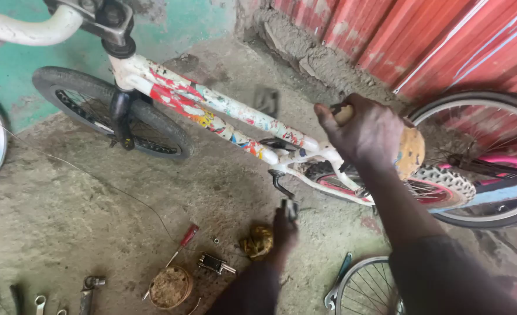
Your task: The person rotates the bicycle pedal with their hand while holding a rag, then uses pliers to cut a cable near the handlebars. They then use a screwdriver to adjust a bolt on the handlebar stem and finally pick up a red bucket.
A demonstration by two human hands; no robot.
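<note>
On the concrete floor [65, 210] by a red corrugated wall [422, 41], a small white bicycle [223, 111] with paint-splashed frame stands upright. Its worn tan saddle [411, 153] sits under the right hand [366, 131], which is closed over the saddle's nose. Lower down, the left hand [284, 228] is closed on the pedal [289, 207]. Near it lie a yellowish rag [257, 241], a round tin [171, 287], a red-handled screwdriver [179, 245] and spanners [39, 302].
</note>
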